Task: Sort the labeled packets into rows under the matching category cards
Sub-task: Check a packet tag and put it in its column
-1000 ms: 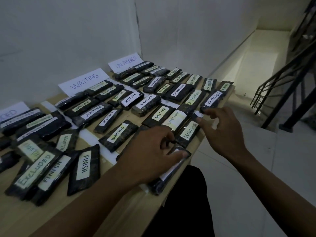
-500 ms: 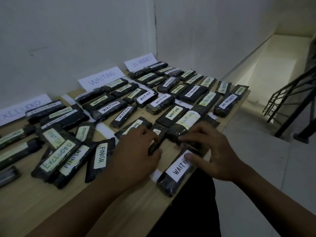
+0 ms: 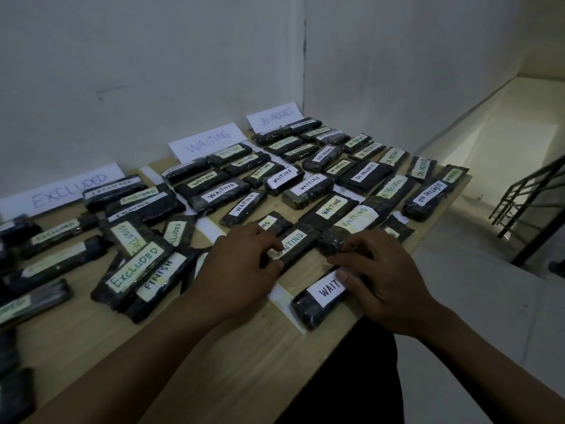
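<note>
Head view: the left hand (image 3: pixel 244 270) pinches the near end of a WAITING packet (image 3: pixel 298 243) between thumb and forefinger, at the end of the rows farthest from the WAITING card (image 3: pixel 204 142). The right hand (image 3: pixel 385 273) lays bent fingers on the dark end of a pale-labelled packet (image 3: pixel 351 223) just beside it. Its thumb rests on the label of the last packet (image 3: pixel 318 296), the one farthest from that card. Whether this hand grips or only presses cannot be told.

The packets around both hands touch one another, so a push on one would likely shunt its neighbours askew. It could also drive them into the ON PROGRESS packets (image 3: pixel 365 175), which lie to the right of the WAITING card. The last packet sits close to the table (image 3: pixel 214 347) edge, and a drag of the right wrist could tip it off.

No container is in view. The rows on the table do that work: WAITING packets run down from the WAITING card and EXCLUDED packets (image 3: pixel 134 269) lie to its left. A FINISH packet (image 3: pixel 159 276) is mixed in among those, and no FINISH card is visible.
</note>
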Demonstrator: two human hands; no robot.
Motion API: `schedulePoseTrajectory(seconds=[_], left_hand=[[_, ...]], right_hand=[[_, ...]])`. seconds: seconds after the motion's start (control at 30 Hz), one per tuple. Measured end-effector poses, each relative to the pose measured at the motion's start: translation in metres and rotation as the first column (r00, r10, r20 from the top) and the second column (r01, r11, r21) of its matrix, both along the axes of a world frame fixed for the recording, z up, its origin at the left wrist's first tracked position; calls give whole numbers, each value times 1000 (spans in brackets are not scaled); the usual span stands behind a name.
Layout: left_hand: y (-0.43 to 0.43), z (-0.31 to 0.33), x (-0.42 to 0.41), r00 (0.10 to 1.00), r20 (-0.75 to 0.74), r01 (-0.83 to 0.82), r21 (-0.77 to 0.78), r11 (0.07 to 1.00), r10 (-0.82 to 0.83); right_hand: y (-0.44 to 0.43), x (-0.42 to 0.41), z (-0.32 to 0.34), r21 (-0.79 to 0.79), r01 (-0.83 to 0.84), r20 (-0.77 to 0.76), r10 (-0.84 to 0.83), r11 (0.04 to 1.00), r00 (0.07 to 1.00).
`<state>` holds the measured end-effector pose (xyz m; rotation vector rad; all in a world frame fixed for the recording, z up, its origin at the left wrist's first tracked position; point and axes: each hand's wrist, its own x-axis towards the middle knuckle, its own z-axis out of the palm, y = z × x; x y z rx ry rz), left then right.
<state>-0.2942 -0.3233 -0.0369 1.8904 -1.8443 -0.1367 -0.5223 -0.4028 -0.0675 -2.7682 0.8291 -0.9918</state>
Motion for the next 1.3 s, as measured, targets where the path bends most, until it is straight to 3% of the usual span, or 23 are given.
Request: schedulePoseTrajectory(seconds=[0.13,0.27,0.47,0.63,0.8,0.87,0.97,1.1,1.3], left_hand=[[21,12,18,1000,9,-28,-65,998,29],[52,24,53,985,36,-164,-87,983,167],[95,25,126,882,101,-468,90,879,460],[112,26,141,909,88,-415,254,873,407],[125,28,145,929,94,-370,289,883,358],[128,28,145,936,66,-349,291,891,345],[132,30,144,951,24,-301,282,911,307],[136,33,143,964,-38,-232,352,907,262],[135,37,145,963,-107,-184,407,895,247]], right_hand=[[11,29,19,46,-97,14,97,994,995],[25,84,35,87,-191,-100,199,978,975],[58,167,53,182,-206,-104,227,961,968],[54,201,50,204,-28,-462,122,979,878],[48,197,52,331,-33,-503,206,943,840],[48,193,59,480,-72,-418,300,874,857],[48,192,64,721,-148,-189,397,676,898],[42,191,70,804,-268,65,370,531,927],[31,190,85,768,-274,302,49,579,952]])
